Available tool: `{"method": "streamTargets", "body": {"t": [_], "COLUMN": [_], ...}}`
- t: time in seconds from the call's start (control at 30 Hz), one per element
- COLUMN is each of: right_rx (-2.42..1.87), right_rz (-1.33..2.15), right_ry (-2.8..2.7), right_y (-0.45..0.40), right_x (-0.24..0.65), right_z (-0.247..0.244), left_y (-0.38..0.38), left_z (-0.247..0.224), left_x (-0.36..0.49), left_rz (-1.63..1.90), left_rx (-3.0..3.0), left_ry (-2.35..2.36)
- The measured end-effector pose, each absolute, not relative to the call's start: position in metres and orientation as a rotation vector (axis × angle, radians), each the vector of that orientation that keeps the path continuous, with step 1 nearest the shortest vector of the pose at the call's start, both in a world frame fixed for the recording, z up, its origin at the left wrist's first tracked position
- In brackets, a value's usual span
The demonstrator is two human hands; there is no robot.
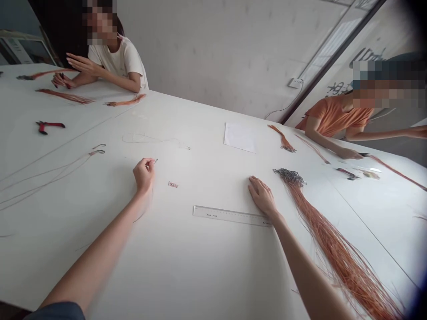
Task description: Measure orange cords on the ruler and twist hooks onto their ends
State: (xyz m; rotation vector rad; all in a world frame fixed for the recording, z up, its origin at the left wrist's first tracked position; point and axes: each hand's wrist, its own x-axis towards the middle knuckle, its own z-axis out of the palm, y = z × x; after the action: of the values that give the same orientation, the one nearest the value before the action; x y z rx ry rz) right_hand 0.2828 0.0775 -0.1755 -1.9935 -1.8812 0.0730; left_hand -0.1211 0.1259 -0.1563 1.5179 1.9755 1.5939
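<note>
My left hand (144,174) is closed in a pinch on a small fish hook (156,160), whose dark tip sticks out past the fingertips. A thin line trails down beside my wrist. My right hand (261,194) lies flat with fingers stretched out on the white table (213,266), apparently holding nothing. Beneath its wrist is the right end of a clear ruler (230,215). Just right of that hand is a large bundle of hooks (292,176) on long orange-brown lines (328,240). A small printed wrapper (172,184) lies between my hands.
Larger hooks (97,152) on lines lie at left, near red-handled pliers (50,126). A looped thin line (147,138) and white paper (239,137) lie farther back. Two people sit across the table, with smaller orange bundles (283,138) near them.
</note>
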Motion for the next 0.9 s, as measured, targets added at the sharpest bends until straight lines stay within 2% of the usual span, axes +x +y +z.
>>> {"method": "streamTargets", "body": {"t": [0.3,0.47,0.53,0.67,0.8,0.9], "right_rx": [-1.912,-1.75,-1.563,-1.45,-1.503,-1.615], "right_rz": [0.032,-0.136,-0.08,0.017,0.21,0.485], "right_ry": [-1.778,-1.76,-1.96,-2.138,-2.02,-1.761], "right_y": [0.06,0.027,0.011,-0.004,0.004,0.017], "right_x": [0.276,0.212,0.179,0.143,0.139,0.13], "right_z": [-0.165,-0.142,-0.141,-0.153,-0.152,-0.141], "left_y": [0.069,0.045,0.043,0.042,0.04,0.039], "left_z": [-0.153,-0.145,-0.144,-0.145,-0.145,-0.144], "left_x": [-0.067,-0.046,-0.043,-0.038,-0.034,-0.033], "left_rz": [1.437,1.272,1.203,1.158,1.113,1.103], "left_rx": [1.512,1.586,1.591,1.596,1.69,1.749], "left_ry": [1.752,1.604,1.56,1.491,1.374,1.282]}}
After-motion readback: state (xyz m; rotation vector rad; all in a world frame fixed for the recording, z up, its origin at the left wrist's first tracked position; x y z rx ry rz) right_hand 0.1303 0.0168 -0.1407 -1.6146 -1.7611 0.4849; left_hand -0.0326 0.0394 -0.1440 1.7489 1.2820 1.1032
